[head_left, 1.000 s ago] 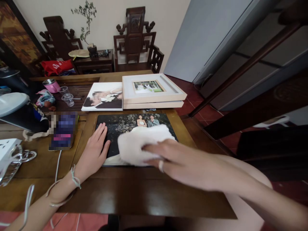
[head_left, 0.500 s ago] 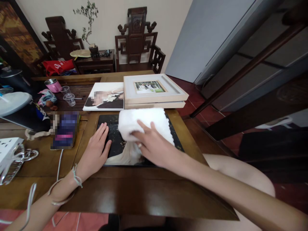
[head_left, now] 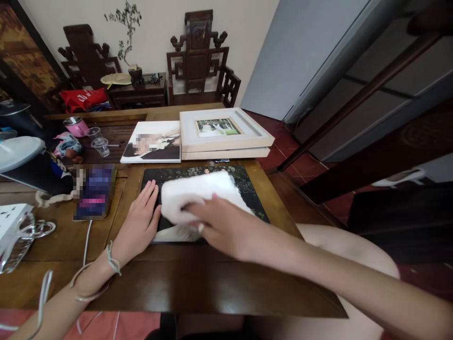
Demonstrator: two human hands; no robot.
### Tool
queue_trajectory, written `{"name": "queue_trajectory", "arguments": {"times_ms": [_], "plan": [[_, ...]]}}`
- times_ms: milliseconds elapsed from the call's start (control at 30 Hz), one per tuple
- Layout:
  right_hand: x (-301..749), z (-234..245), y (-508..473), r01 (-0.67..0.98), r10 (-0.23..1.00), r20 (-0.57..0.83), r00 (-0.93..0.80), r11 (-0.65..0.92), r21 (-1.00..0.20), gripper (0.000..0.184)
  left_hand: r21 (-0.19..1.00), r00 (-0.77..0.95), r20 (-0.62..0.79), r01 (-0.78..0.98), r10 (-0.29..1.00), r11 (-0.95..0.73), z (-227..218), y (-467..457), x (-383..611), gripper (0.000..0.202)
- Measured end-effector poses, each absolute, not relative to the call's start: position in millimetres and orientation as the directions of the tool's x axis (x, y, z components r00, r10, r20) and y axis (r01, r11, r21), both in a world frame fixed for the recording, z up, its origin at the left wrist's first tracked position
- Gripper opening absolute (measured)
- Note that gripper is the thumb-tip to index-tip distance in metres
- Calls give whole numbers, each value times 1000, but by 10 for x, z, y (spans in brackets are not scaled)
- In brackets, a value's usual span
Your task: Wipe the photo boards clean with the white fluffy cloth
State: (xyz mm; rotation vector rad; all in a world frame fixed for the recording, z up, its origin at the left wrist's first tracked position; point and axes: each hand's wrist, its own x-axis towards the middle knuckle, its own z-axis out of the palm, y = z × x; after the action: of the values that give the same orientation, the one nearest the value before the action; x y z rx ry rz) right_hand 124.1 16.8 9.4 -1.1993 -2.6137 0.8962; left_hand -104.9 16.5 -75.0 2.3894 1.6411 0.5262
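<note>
A dark wedding photo print (head_left: 247,189) lies flat on the wooden table (head_left: 198,283) in front of me. My right hand (head_left: 219,224) presses a folded white cloth (head_left: 194,191) onto the print, fingers laid over the cloth's near edge. My left hand (head_left: 139,224) lies flat and open on the print's left edge, holding it down. A thin cord bracelet circles my left wrist.
Behind the print lie another photo print (head_left: 152,141) and two stacked light wooden frames (head_left: 226,134). To the left are a blurred box (head_left: 94,191), a white cable (head_left: 85,243), plastic cups (head_left: 99,141), a pink mug (head_left: 76,125). Carved chairs (head_left: 198,61) stand beyond.
My right hand slid the cloth from the print's near side up to its far edge, then back toward the middle and left. My left hand stayed put.
</note>
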Motion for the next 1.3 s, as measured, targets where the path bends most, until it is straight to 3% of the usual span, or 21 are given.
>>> {"name": "queue_trajectory", "arguments": {"times_ms": [200,367,467,667,767,867,1100,1233,1300], "plan": [[930,-44,851,736,812,-25,-583,514,-441,32,369,315,199,853,928,-369,-763,167,-1053,52],[964,-291,454,711,777,46,-628,597,-371,43,398,313,202,840,928,-370,-761,153,-1058,51],[1108,-352,-53,628,715,54,-697,645,-436,42,411,337,207,822,919,-394,-761,145,-1068,51],[1342,-51,-549,511,603,-79,-794,591,-624,43,406,325,208,829,923,-384,-750,152,-1060,52],[1362,53,-346,533,629,-114,-769,531,-659,38,402,334,212,827,918,-394,-761,156,-1054,51],[1292,11,20,590,713,-65,-698,522,-615,41,411,329,236,819,914,-401,-787,160,-1056,51],[820,-167,564,749,821,14,-570,527,-400,36,690,153,329,635,932,-348,-630,180,-1045,45],[651,-223,293,663,722,36,-691,654,-365,42,759,40,395,549,918,-351,-518,173,-1053,46],[692,-217,81,587,649,1,-761,690,-422,42,766,28,396,541,918,-347,-511,171,-1058,47]]}}
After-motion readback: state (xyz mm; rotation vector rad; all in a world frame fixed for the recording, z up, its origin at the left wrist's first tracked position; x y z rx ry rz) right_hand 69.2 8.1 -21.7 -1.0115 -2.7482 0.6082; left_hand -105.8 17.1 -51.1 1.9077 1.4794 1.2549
